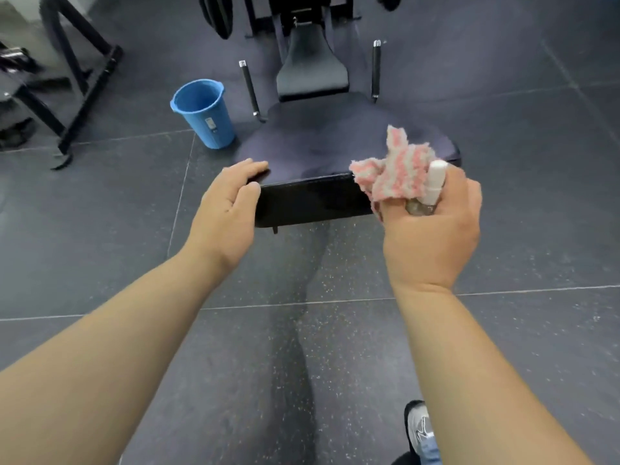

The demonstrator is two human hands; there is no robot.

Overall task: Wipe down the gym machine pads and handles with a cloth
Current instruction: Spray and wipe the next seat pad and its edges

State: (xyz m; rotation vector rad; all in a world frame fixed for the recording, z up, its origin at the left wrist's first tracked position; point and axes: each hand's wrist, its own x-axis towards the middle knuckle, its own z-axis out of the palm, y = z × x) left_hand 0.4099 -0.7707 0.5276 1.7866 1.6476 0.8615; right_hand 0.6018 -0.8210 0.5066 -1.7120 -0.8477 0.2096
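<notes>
Fingers (251,169) of left hand (224,213) fairly straight, resting on the near left corner of the pad (335,146), thumb against its front edge, clasping nothing. Fingers of right hand (432,236) curled round a pink-and-white cloth (399,172) and a small bottle (434,186) together, over the pad's near right corner; contact between cloth and pad unclear. Beyond, a back pad (312,68) between two handles (250,88). Blue bucket (204,112) on the floor (100,229), just left of the pad. Shoe (419,427) at the bottom edge.
</notes>
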